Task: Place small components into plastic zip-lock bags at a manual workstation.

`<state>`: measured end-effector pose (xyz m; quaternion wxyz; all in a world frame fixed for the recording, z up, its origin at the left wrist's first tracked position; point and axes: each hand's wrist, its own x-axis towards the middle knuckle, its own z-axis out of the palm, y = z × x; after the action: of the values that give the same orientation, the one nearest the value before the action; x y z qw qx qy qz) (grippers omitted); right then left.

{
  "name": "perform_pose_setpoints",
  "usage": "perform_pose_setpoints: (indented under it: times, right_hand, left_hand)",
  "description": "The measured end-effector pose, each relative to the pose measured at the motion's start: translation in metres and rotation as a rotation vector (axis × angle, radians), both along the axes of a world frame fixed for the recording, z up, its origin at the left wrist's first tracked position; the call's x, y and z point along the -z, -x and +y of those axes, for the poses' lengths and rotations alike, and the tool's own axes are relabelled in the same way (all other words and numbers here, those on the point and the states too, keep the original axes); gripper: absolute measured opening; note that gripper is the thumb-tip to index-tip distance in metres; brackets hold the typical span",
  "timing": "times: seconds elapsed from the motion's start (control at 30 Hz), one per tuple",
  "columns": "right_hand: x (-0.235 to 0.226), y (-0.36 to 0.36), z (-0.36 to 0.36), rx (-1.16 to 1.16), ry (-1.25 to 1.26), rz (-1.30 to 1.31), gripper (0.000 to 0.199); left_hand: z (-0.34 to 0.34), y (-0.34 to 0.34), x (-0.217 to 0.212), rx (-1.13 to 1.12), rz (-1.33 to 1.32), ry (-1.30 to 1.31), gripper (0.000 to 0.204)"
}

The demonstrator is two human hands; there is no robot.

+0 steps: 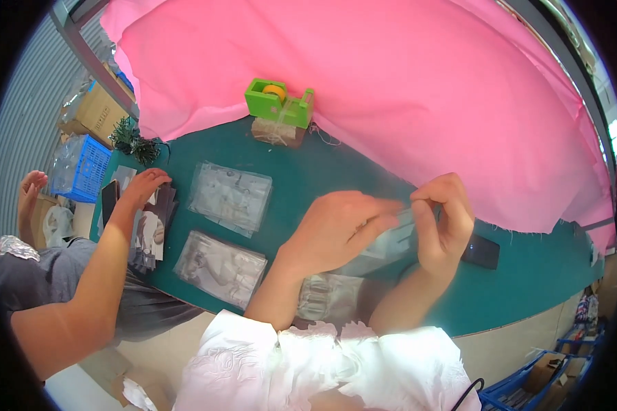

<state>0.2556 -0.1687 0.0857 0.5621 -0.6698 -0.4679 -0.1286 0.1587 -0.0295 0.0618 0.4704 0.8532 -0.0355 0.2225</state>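
Observation:
My left hand [336, 229] reaches in over the table with thumb and fingers drawn together. Its fingertips are blurred by motion and appear to pinch the edge of a clear plastic bag [389, 245]. Beside it, my right hand [445, 222] is closed, thumb against bent forefinger, at the bag's upper right edge. The two hands are close together, raised over the table. Below them, between my forearms, lies a flat packet with a grey picture [329, 296]. To the left are two piles of clear-bagged grey sheets, a farther pile [230, 197] and a nearer pile [221, 268].
A green tape dispenser [279, 103] sits on a brown block [277, 132] at the back, before a pink cloth [363, 75]. Right of my hands lies a dark phone [481, 251]. At left, another person's hand [144, 186] touches stacked printed sheets [149, 229], near a blue crate [82, 168].

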Motion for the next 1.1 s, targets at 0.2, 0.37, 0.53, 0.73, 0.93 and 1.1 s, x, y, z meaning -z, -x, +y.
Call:
perform_pose_setpoints:
  times: [0.2,0.37,0.53,0.73,0.93,1.1]
  right_hand:
    - [0.0,-0.002,-0.003,0.05,0.014,0.042,0.008]
    - [0.006,-0.008,-0.003,0.042,-0.076,-0.009,0.009]
    - [0.001,-0.009,-0.005,0.093,-0.048,-0.045,0.007]
    - [0.006,-0.005,-0.006,0.109,-0.022,0.071,0.003]
    - [0.004,-0.013,-0.007,0.134,-0.072,-0.046,0.006]
    - [0.007,-0.016,-0.009,0.118,-0.084,-0.055,0.007]
  left_hand:
    - [0.003,-0.003,0.007,0.025,0.051,0.011,0.029]
    - [0.001,-0.003,0.004,0.043,0.031,0.031,0.029]
    - [-0.001,-0.005,0.009,0.0,-0.013,0.01,0.03]
    - [-0.001,-0.006,0.01,-0.015,0.042,0.069,0.027]
    - [0.0,-0.01,0.016,0.069,0.037,-0.028,0.031]
    - [0.001,-0.009,0.01,0.086,0.082,0.033,0.028]
